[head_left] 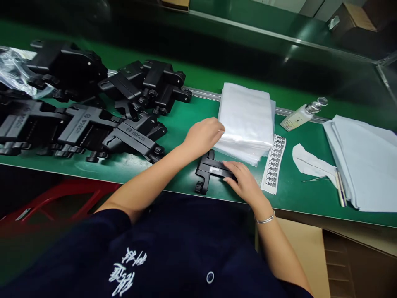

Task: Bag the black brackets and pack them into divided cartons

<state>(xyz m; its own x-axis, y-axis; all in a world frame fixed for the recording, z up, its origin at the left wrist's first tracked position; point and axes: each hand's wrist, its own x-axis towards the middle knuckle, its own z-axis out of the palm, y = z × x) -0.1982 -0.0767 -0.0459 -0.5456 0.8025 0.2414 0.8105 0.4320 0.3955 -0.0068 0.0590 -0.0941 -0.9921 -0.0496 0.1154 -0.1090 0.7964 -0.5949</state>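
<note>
My left hand point(204, 135) is at the left edge of a stack of clear plastic bags point(246, 114), its fingers pinched together on the edge of a bag. My right hand point(245, 182) grips the right end of a black plastic bracket point(207, 167), thumb on the near side and fingers on the far side. This bracket lies on the green bench just in front of the bags, with a small white label on its face. A strip of printed labels point(273, 165) lies to the right of the bags.
Several black brackets marked BOSCH point(132, 138) are piled along the left. A bottle with a pump top point(302, 115) leans behind the labels. At the right are a torn white paper point(310, 161), pens point(340, 188) and stacked white sheets point(369, 161). A red stool point(65, 203) stands below the bench.
</note>
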